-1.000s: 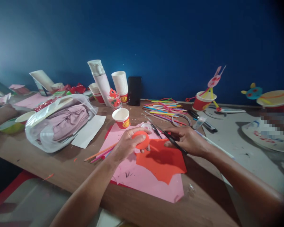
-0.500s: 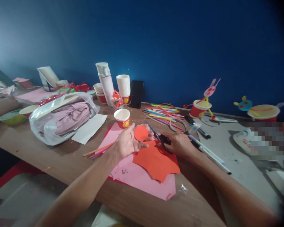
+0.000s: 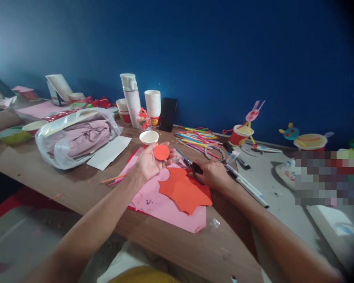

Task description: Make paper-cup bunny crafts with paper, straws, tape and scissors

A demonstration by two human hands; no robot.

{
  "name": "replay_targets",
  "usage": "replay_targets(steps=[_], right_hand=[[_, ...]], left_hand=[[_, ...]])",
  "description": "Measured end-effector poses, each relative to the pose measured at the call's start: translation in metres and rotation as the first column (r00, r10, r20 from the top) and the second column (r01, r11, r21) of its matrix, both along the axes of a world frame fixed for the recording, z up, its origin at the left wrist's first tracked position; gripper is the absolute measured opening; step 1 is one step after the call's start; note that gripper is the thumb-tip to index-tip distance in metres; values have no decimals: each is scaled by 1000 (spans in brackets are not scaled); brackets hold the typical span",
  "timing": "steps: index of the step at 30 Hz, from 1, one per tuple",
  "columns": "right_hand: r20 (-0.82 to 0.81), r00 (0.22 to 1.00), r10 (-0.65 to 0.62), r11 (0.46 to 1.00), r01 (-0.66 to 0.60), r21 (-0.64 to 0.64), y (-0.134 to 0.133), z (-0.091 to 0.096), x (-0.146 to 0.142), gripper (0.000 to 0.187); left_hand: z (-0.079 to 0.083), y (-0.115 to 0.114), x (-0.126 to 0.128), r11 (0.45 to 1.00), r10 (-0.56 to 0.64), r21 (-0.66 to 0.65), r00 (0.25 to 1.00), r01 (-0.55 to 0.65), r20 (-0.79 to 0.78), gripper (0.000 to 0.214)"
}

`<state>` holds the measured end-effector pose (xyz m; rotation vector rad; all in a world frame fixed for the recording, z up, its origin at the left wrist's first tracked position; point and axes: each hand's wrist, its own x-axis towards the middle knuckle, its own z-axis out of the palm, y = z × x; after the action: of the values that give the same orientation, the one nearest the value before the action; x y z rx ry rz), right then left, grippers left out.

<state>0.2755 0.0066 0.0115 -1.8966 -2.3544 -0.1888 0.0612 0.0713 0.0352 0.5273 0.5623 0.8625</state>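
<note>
An orange-red paper circle (image 3: pixel 161 152) rests on the upturned fingers of my left hand (image 3: pixel 149 163), its thumb by the circle's edge. Just behind that hand stands a red and white paper cup (image 3: pixel 149 137), its lower part partly covered. My right hand (image 3: pixel 214 173) is closed around the dark handles of a pair of scissors (image 3: pixel 188 161), blades pointing away to the upper left. Under and in front of the scissors lies a cut orange-red paper sheet (image 3: pixel 185 190) with curved notches. Beneath it is pink paper (image 3: pixel 168 216) with small dark marks.
Colourful pipe cleaners (image 3: pixel 196 137), a tape roll (image 3: pixel 214 153) and markers (image 3: pixel 247 186) lie behind and right. A plastic bag (image 3: pixel 76 137), flask (image 3: pixel 131 102), stacked cups (image 3: pixel 152 106) and phone (image 3: pixel 168 114) stand farther back. Another person's hand (image 3: pixel 4 120) is at far left.
The view has shifted slightly. My left hand has moved a little toward the paper cup with the circle, now overlapping the cup's lower part. My right hand keeps hold of the scissors.
</note>
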Motion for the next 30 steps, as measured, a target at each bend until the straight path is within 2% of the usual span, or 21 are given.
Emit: replay_targets(steps=[9, 13, 17, 20, 22, 24, 26, 28, 30], right_hand=[[8, 1000, 0, 1000, 1, -28, -3, 4, -6, 24], [-21, 999, -43, 998, 42, -50, -2, 2, -5, 30], [-45, 992, -117, 993, 116, -35, 4, 0, 4, 37], [-43, 978, -202, 979, 201, -29, 10, 3, 12, 39], [-27, 969, -247, 967, 244, -67, 11, 7, 16, 41], [-54, 966, -254, 962, 247, -115, 11, 12, 17, 42], [-179, 953, -245, 965, 221, -145, 9, 17, 15, 40], [-419, 879, -227, 968, 156, -196, 6, 21, 10, 37], [-684, 687, -243, 948, 18, -319, 2, 25, 6, 39]], left_hand=[[1, 4, -3, 998, 28, 50, 1000, -27, -14, 30], [4, 7, -8, 993, 109, 50, 993, -106, -42, 34], [18, 11, -18, 989, 137, 63, 986, -131, -99, 32], [32, 11, -34, 993, 74, 99, 984, -58, -165, 29], [34, 6, -45, 992, 14, 124, 972, 16, -235, 28], [29, -2, -53, 981, -77, 145, 948, 127, -309, 28], [16, -13, -55, 959, -215, 87, 890, 271, -403, 28], [4, -22, -53, 925, -326, 14, 811, 381, -487, 29], [-3, -25, -50, 881, -400, -21, 719, 473, -568, 33]])
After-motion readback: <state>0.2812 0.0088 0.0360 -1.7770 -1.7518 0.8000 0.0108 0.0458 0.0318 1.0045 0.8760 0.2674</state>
